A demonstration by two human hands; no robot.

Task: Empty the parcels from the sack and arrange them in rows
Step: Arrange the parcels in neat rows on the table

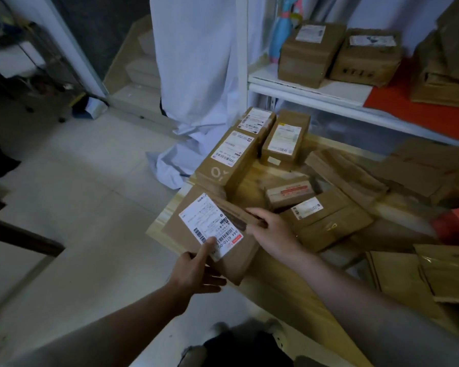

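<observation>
1. My left hand [196, 271] gripped the near edge of a flat labelled parcel [212, 234], thumb pressed on its white shipping label [210, 225] and fingers curled beneath.
2. My right hand [270, 229] held the same parcel at its far right edge, fingers laid over the top and curled on the rim.
3. That parcel sat at the near left corner of the low wooden table [289, 282], touching the boards or just above them; I could not tell which.
4. Beyond it, three upright boxes stood close together along the table's far left: a tall carton [228, 160], a second box [255, 123] behind it, and a third box [285, 139] just beside them.
5. Two smaller parcels, a red-striped one [289, 193] and a taped one [326, 221], lay near my right hand.
6. Flattened cardboard [421, 165] lay spread over the right side of the table.
7. A white shelf [316, 91] behind carried more boxes [310, 54].
8. A white sack [196, 75] hung to the tiled floor [90, 181] just beside the table.
</observation>
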